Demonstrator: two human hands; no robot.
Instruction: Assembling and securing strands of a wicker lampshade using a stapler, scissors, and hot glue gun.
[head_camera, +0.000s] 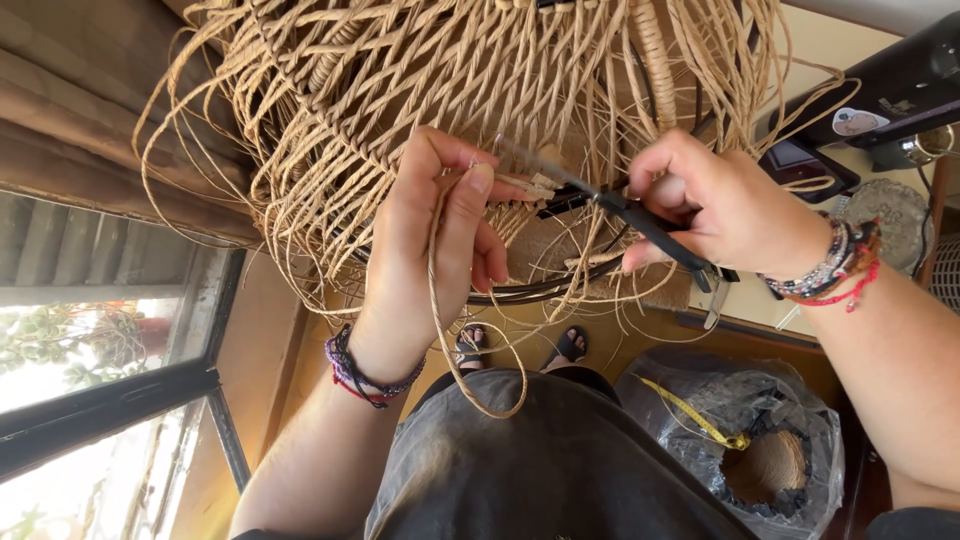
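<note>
Left hand pinches a pale cord between thumb and fingertips, right up against the woven basket that fills the top of the view; the cord loops down over the lap. Right hand has its grip closed around black pliers, jaws meeting the cord ends just beside the left thumb. Bagged cord spool on the floor at lower right

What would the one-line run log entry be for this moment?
left hand: pinching cord strand at woven basket | right hand: gripping black pliers | pliers tip: at weave | cord spool: bagged below
</note>
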